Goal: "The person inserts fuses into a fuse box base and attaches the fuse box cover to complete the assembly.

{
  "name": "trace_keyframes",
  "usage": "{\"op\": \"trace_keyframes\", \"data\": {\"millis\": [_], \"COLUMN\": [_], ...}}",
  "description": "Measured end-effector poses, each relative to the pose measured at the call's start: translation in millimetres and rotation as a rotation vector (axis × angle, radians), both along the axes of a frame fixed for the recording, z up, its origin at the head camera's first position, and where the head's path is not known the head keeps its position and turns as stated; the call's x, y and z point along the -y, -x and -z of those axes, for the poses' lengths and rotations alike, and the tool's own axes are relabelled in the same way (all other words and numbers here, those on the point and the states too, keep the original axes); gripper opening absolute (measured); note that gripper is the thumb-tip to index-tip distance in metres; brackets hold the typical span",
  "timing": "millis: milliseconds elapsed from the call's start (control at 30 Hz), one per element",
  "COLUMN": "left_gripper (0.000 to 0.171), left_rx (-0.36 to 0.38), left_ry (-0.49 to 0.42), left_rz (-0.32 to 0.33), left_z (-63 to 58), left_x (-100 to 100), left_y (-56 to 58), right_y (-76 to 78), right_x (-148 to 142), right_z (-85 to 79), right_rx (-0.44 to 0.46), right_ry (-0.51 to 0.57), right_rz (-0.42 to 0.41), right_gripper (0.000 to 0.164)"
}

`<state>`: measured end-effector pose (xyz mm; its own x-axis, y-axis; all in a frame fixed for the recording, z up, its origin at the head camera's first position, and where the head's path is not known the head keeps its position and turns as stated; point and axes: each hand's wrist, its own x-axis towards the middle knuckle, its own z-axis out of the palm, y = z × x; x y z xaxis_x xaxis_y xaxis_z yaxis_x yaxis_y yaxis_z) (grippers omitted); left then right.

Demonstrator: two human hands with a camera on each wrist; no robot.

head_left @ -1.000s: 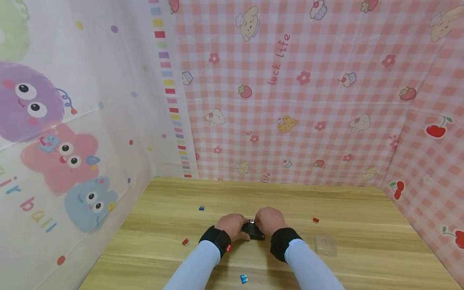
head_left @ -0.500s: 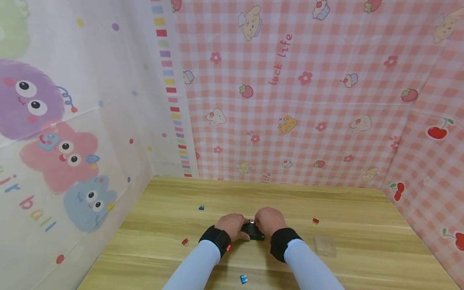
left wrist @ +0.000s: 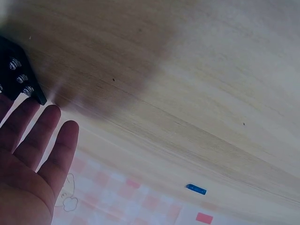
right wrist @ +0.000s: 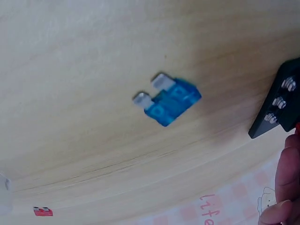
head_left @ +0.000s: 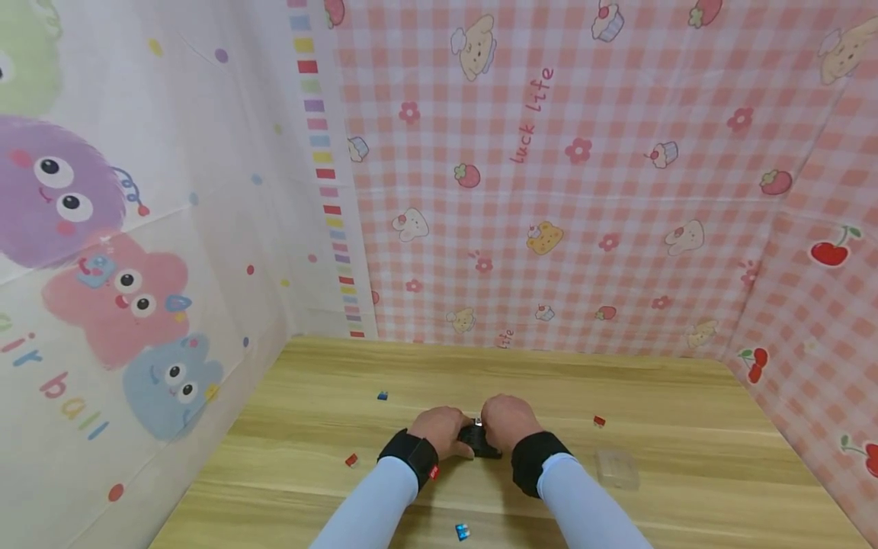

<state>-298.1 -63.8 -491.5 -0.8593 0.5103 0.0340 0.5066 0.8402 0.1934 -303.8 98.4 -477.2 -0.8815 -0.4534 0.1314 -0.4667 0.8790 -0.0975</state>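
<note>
A black fuse block with metal screw terminals lies between my two hands. My left hand holds its left side, thumb on the near side and fingers at the far edge. In the left wrist view the fingertips reach under the corner of the block. At the block's right far side, my right hand is curled, its fingertips pinching a small red blade fuse right against the block. Most of that fuse is hidden by the fingers and the frame edge.
Blue blade fuses lie at the far left and near front of the wooden table. Red ones lie left and right. A clear plastic box stands right of my right wrist. Patterned cloths hang around the table.
</note>
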Motion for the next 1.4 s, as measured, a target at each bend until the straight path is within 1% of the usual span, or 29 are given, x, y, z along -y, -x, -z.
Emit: {"op": "trace_keyframes", "data": {"millis": [133,233,333,400,567,700,800,933,1067,1200,1400], "left_gripper": [0.041,0.042,0.042,0.042,0.041,0.039,0.038,0.039,0.040,0.037,0.038], "left_rx": [-0.015,-0.026,-0.028,-0.031,-0.046,-0.053,-0.047,-0.039,-0.051,-0.064,-0.054], "left_ry": [0.005,0.011,0.011,0.006,-0.004,-0.003,-0.004,-0.003,-0.004,-0.003,-0.003], "left_rz": [-0.003,0.003,0.009,0.013,0.019,0.027,0.021,0.013,0.024,0.030,0.013], "left_z": [0.5,0.2,0.8,1.5,3.6,3.5,3.3,3.1,3.5,5.4,9.5], "left_x": [0,0,0,0,1,1,1,1,1,1,1], "left_y": [0.3,0.4,0.1,0.0,1.5,2.0,1.7,1.2,1.2,2.6,4.4], "right_y": [-0.1,0.1,0.6,1.1,-1.1,-2.0,-1.0,-0.2,-1.8,-4.1,-5.9], "right_x": [-1,-2,-3,-4,-8,-12,-11,-7,-5,-4,-4], "right_z": [0.5,2.5,6.0,7.6,7.0,9.7,10.6,10.0,10.1,13.1,13.7], "right_rx": [-0.023,-0.041,-0.039,-0.023,0.003,-0.006,0.003,0.007,-0.045,-0.097,-0.086], "right_ry": [-0.013,0.000,0.037,0.084,0.186,0.213,0.192,0.122,0.083,0.071,0.045], "right_rz": [-0.013,-0.019,-0.016,-0.016,-0.038,-0.043,-0.028,-0.013,-0.023,-0.039,-0.043], "right_gripper": [0.024,0.025,0.024,0.022,0.016,0.013,0.013,0.016,0.022,0.022,0.017]}}
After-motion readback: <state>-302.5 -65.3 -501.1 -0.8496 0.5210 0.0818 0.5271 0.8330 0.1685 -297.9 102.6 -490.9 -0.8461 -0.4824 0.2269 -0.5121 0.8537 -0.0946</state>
